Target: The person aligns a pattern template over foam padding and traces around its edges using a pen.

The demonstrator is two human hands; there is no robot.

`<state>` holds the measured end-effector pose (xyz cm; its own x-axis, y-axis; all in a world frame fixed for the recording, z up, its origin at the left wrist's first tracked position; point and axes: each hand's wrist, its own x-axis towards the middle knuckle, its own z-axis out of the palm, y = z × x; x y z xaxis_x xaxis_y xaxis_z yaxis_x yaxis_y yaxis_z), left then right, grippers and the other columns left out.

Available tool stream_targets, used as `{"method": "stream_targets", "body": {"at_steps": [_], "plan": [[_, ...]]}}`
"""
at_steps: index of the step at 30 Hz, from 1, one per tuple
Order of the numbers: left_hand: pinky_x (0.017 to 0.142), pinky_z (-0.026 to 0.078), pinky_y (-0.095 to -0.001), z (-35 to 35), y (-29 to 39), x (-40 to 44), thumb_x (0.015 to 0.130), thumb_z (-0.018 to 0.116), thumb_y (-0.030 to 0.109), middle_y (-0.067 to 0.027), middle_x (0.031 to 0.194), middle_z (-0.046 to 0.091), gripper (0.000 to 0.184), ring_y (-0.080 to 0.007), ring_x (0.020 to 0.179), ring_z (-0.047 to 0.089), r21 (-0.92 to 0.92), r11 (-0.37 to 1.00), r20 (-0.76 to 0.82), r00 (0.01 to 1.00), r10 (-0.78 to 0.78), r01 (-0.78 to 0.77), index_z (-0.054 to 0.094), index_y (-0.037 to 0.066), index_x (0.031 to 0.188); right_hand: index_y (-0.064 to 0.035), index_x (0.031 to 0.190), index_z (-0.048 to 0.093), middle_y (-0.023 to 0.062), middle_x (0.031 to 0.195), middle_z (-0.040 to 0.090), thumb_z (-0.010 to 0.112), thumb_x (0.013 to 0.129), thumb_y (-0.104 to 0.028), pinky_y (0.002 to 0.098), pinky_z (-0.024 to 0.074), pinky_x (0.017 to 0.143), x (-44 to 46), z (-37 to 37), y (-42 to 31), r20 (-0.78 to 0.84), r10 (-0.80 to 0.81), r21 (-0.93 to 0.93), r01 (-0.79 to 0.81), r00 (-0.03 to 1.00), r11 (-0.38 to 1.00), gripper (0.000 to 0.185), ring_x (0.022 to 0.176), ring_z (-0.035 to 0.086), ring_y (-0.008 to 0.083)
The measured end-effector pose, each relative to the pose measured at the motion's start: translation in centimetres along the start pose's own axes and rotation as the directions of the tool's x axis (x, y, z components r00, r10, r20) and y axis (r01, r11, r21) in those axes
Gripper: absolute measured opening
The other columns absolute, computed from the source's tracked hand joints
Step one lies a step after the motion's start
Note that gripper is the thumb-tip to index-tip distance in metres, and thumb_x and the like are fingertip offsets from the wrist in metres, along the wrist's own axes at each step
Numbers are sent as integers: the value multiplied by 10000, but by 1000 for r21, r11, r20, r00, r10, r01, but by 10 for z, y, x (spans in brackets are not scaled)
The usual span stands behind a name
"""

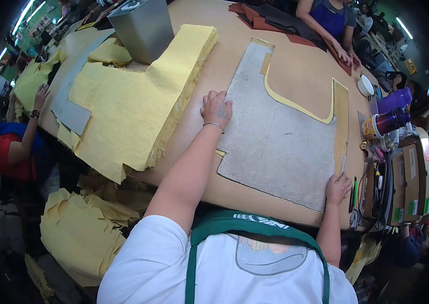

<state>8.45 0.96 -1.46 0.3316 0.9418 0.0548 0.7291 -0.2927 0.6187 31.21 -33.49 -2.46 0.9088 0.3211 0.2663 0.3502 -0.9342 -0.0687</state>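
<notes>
Our left hand on the left edge of a flat, grey, notched board, our right hand by its lower right corner — spread or pinching, we cannot tell — all on the big tan table, thick yellow cloth pile left.

Your left hand rests at the left edge of a grey cut-out template, and your right hand sits by its lower right corner. Yellow sheet shows along the template's curved notch. To your left, a thick stack of yellow sheets lies on the table beside a grey metal bin. Across from you, a co-worker's hands touch reddish-brown material.
</notes>
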Motion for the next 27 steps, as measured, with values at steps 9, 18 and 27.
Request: {"method": "stream_targets", "body": {"at_steps": [9,18,27], "plan": [[810,383,-428,4,-3,-1,732,591,233,-61,995,495,317,-247,992,443,14,999,-68,997,35,-34,566,137,1033,-45,1129,471,154,1065,432,476,750,-270,472,344,840,0,1,2,-12,11,24,-11,1000,1000,441,1038,377,324],[822,383,-430,3,-4,2,751,570,215,-70,1066,460,342,-255,1056,402,23,1000,11,1000,10,-11,533,137,1082,-9,1124,479,174,1032,446,462,767,-271,439,333,868,-2,-11,-8,10,31,19,-31,999,999,443,1031,381,332],[908,256,-548,9,20,-91,790,507,257,-92,1284,306,451,-298,1205,242,161,895,176,904,389,-416,404,143,1213,-24,1143,463,156,1058,433,469,768,-285,454,336,857,1,0,2,3,-12,3,12,1000,1000,457,1040,378,316]]}}
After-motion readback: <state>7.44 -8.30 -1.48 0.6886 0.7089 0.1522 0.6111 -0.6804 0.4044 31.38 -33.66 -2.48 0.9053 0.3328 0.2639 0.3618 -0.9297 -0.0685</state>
